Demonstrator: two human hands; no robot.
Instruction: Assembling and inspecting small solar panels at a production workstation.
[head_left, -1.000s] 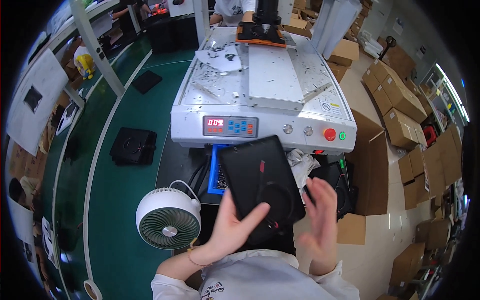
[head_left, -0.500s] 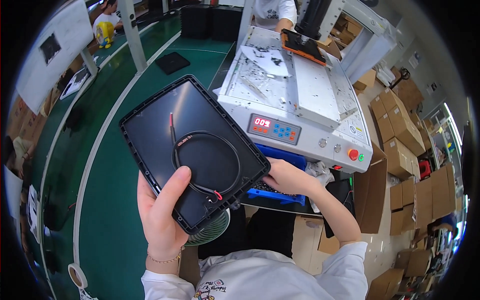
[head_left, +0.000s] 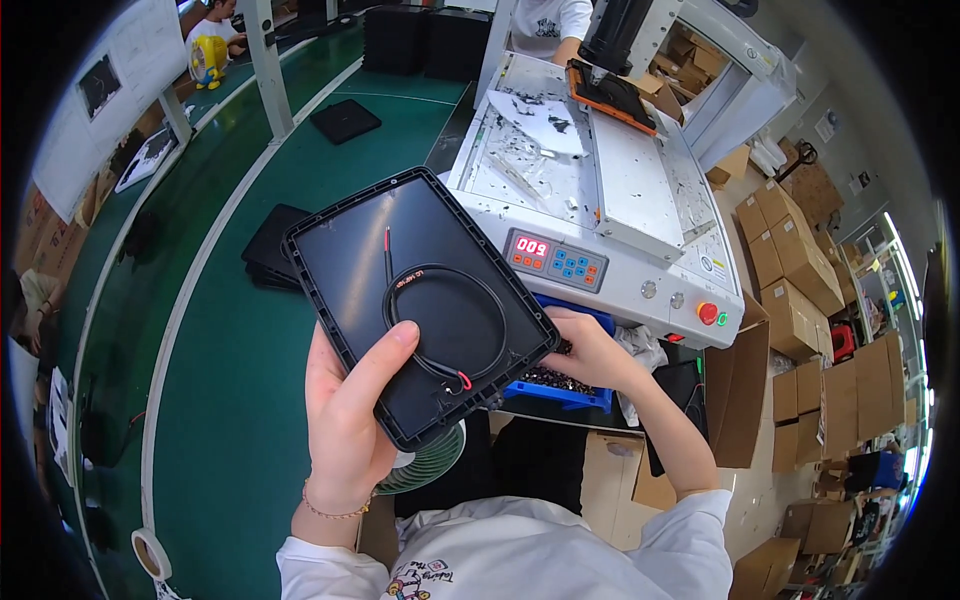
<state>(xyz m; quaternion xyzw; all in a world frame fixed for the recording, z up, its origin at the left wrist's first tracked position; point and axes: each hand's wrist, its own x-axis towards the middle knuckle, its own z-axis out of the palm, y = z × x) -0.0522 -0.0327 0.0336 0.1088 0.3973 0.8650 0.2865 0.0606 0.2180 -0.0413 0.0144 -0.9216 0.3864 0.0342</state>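
My left hand (head_left: 345,415) is closed on a black rectangular plastic housing (head_left: 445,235), tilted, its thumb lying over a coiled black cable (head_left: 388,258) inside the raised rim. One cable end shows a red tip; a short red wire enters near the housing's lower corner. By the right-hand corner my right hand (head_left: 600,355) has its fingers curled, fingertips partly hidden behind the housing. Something dark shows at those fingers, too small to make out. Just beneath is a blue bin (head_left: 575,398) of small dark metallic parts.
A white machine (head_left: 625,240) with a control panel (head_left: 555,260) and red stop button (head_left: 708,313) stands ahead right. More black housings (head_left: 272,250) lie on the green table (head_left: 230,400). A green round fan (head_left: 435,465) is below. Another person (head_left: 550,25) stands behind the machine.
My left hand and the housing have shifted right and slightly down, uncovering a stack of black housings on the table. My right hand stays at the housing's corner, fingers more curled.
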